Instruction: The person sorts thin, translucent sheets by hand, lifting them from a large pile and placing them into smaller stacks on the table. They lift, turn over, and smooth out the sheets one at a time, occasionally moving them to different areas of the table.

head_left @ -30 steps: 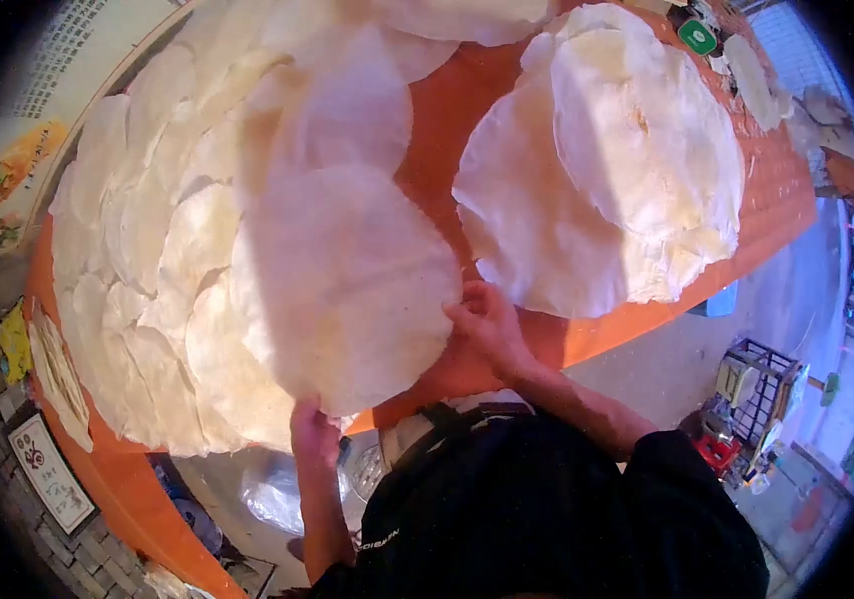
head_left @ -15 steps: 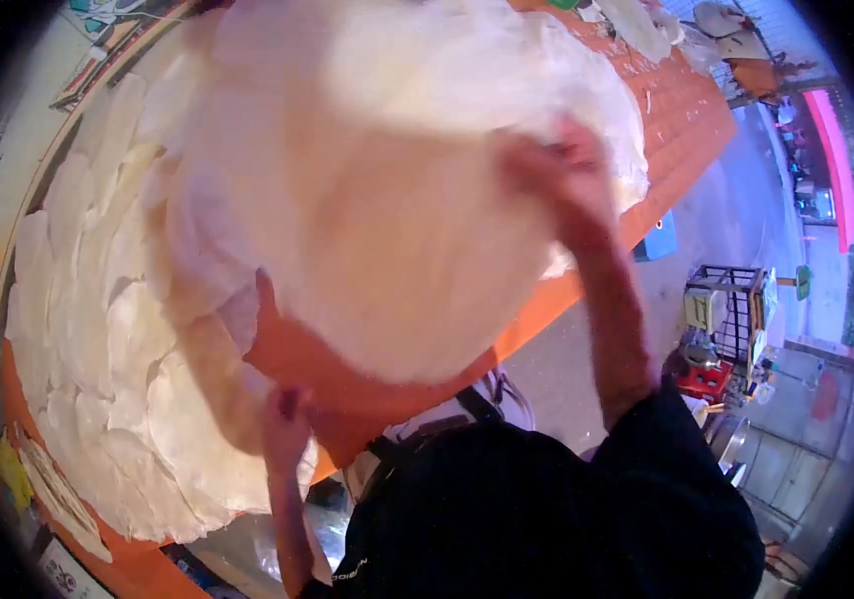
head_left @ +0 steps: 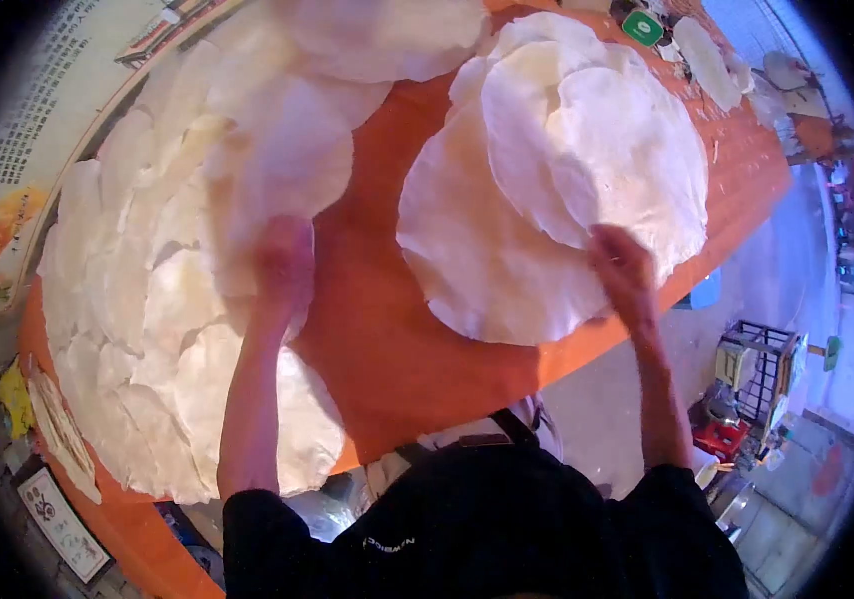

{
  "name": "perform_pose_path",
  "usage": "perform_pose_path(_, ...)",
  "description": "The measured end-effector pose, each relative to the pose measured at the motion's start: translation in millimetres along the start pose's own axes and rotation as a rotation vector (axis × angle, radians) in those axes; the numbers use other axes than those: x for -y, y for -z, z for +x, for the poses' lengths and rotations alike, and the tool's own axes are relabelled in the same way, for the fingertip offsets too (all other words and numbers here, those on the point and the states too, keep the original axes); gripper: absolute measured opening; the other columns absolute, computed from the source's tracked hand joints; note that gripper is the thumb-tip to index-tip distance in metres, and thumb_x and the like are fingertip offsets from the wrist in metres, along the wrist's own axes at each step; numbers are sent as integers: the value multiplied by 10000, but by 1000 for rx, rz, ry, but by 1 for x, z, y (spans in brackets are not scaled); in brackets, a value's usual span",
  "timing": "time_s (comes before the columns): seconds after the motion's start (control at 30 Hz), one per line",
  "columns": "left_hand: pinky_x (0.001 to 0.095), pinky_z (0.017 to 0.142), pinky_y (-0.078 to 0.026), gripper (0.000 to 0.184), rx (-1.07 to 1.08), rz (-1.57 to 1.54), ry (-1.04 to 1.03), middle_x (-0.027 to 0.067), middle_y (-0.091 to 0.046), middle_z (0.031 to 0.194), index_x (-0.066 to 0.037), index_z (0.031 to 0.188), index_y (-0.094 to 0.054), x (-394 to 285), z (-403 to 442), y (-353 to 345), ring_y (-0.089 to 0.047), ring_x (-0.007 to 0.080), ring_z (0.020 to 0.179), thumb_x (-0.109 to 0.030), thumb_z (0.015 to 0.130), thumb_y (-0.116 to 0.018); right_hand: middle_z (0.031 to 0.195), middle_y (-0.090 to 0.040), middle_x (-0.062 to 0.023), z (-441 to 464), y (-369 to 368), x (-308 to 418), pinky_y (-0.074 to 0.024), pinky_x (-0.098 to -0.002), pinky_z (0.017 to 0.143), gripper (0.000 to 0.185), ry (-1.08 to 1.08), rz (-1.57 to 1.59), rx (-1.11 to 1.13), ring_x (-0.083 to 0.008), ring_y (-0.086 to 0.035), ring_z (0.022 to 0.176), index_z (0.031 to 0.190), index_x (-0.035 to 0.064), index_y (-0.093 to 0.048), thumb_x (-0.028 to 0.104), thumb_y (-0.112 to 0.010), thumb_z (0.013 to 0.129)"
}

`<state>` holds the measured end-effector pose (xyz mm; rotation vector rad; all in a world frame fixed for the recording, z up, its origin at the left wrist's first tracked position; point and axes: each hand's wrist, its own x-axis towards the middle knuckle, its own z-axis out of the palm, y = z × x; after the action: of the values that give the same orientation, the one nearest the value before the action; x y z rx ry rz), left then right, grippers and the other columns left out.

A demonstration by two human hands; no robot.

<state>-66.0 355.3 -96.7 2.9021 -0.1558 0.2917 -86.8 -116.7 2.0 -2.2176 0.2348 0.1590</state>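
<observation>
Thin round pale sheets lie overlapped in a wide spread (head_left: 127, 299) over the left part of the orange table (head_left: 407, 369). A second pile of these sheets (head_left: 487, 250) is at the right. My right hand (head_left: 625, 265) is at the near edge of the right pile's top sheet (head_left: 637, 150), fingers bent together; what they pinch is too small to make out. My left hand (head_left: 285, 255) is over the right side of the left spread, blurred, its fingers hidden against the sheets.
A green round-labelled item (head_left: 643, 28) and scraps are at the table's far right. Beyond the right edge stand a black wire rack (head_left: 762, 359) and a red crate (head_left: 722, 439). A framed sign (head_left: 62, 524) is at lower left.
The sheet that both hands held a second ago was swung rightward and now rests on the right pile. My left hand has moved forward onto the left spread. The view has shifted.
</observation>
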Motion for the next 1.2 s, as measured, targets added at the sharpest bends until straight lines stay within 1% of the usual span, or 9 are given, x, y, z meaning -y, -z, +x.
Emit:
perform_pose_path(0.2,418,625,-516,179,-156,-273,-153,125,-612,818,-75,908,-628,-92,-49,71,-614,331,770,-59,732,-599,988,-630,-93,13,-105,84,-524,-319,750,374,-377,842,586,-191,-630,855,1179,24,-552,315,-538,945)
perform_pose_path(0.3,408,651,-526,213,-21,-424,-105,130,-629,875,-59,912,-634,-139,-92,55,-628,313,805,-72,699,-643,1046,-619,-86,27,-125,116,-524,-330,745,396,-363,701,626,-195,-628,864,1190,38,-539,320,-575,914)
perform_pose_path(0.4,396,664,-530,254,63,-512,-109,126,-638,911,-57,946,-639,-157,-106,47,-634,302,809,-100,698,-676,988,-635,-66,51,-152,106,-518,-307,714,377,95,-175,474,-173,-623,837,1175,49,-555,263,-623,872)
perform_pose_path(0.5,362,674,-539,247,55,-531,-77,114,-655,921,-58,971,-650,-154,-93,63,-647,292,833,-126,734,-679,864,-654,-57,60,-143,114,-512,-285,662,307,184,622,546,-147,-620,759,1120,41,-591,179,-635,849)
perform_pose_path(0.7,364,758,-519,279,-180,-566,195,139,-657,1005,-46,1040,-636,-79,-24,48,-644,270,920,-169,793,-679,808,-642,-3,153,24,150,-481,-243,665,243,331,13,26,-86,-587,734,1059,10,-621,104,-646,836)
perform_pose_path(0.77,366,782,-513,292,-244,-538,427,150,-657,1010,-20,1054,-624,-54,27,58,-646,274,924,-169,808,-668,934,-619,-6,201,78,96,-476,-230,703,287,360,341,-78,-74,-562,792,1104,2,-618,120,-648,845)
perform_pose_path(0.87,390,751,-506,291,-417,-466,431,151,-633,900,-14,1007,-603,2,87,34,-630,308,861,-197,792,-673,1077,-651,-150,251,149,42,-508,-317,766,471,156,-529,-408,-201,-629,899,1234,-16,-544,193,-679,834)
perform_pose_path(0.97,352,775,-509,332,-176,-538,629,137,-643,981,-7,1086,-590,48,140,3,-637,251,886,-154,801,-674,1035,-675,-151,220,85,93,-509,-342,798,483,418,-808,-621,-242,-640,950,1256,14,-536,211,-677,838)
perform_pose_path(1.2,330,701,-510,322,-232,-1046,747,91,-634,970,22,1068,-564,93,191,-61,-614,194,797,-15,769,-678,1107,-595,-125,254,-161,128,-480,-390,868,501,1092,-411,63,-347,-581,994,1230,69,-534,167,-674,759)
